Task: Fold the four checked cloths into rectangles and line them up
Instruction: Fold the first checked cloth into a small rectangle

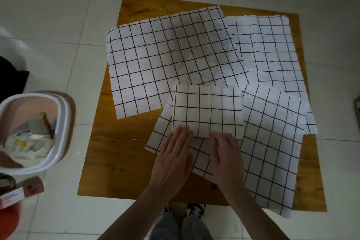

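Note:
Four white cloths with black checks lie on a small wooden table point(109, 154). A large one point(155, 60) is spread flat at the back left. Another point(268, 48) lies at the back right. A third point(272, 142) is spread at the front right. A small folded rectangle point(207, 110) sits in the middle, on top of the third cloth. My left hand point(173, 156) lies flat with straight fingers touching the folded cloth's near left edge. My right hand point(226, 154) has its fingers curled at the near edge of the folded cloth; whether it pinches the edge is unclear.
A white bin point(60, 122) with packaging inside stands on the tiled floor left of the table. A flat box point(21, 193) lies in front of it. My feet point(185, 208) show at the table's near edge. Tiled floor surrounds the table.

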`<state>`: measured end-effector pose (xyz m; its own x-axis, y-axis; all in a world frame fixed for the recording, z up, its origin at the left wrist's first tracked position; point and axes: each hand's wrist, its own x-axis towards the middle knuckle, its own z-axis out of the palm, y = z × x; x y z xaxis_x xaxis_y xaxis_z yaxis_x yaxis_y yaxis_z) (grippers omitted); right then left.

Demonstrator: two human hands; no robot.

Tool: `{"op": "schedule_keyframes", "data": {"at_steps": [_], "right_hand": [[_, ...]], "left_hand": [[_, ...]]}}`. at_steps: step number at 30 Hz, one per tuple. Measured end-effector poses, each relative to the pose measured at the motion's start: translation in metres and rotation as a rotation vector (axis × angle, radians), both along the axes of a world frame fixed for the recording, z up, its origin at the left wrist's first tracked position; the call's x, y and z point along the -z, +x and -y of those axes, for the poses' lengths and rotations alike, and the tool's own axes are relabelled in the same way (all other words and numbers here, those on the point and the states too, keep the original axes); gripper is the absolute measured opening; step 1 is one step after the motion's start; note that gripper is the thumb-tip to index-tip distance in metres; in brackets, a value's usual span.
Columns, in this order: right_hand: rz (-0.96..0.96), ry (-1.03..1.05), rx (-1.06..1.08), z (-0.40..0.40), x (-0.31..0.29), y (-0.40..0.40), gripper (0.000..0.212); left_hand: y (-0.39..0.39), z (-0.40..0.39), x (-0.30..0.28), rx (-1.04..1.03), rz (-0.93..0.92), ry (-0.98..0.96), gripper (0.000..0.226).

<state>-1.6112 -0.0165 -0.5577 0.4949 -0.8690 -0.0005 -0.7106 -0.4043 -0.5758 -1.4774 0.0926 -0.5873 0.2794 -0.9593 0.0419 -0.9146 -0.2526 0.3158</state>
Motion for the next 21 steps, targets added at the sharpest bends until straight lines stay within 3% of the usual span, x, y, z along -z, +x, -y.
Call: {"op": "schedule_keyframes", "data": {"at_steps": [3,8,21], "right_hand": [[-0.268,-0.217,-0.267,0.01,0.016,-0.014,0.052],[-0.486,-0.19,-0.484,0.014,0.029,-0.022,0.064],[-0.562,-0.162,-0.524,0.035,0.025,-0.053,0.073]], "left_hand": [[-0.003,0.008,0.002,0.025,0.004,0.043,0.059],[-0.003,0.011,0.009,-0.003,-0.014,0.13,0.063],[0.012,0.001,0.011,0.093,0.043,0.208,0.07]]}}
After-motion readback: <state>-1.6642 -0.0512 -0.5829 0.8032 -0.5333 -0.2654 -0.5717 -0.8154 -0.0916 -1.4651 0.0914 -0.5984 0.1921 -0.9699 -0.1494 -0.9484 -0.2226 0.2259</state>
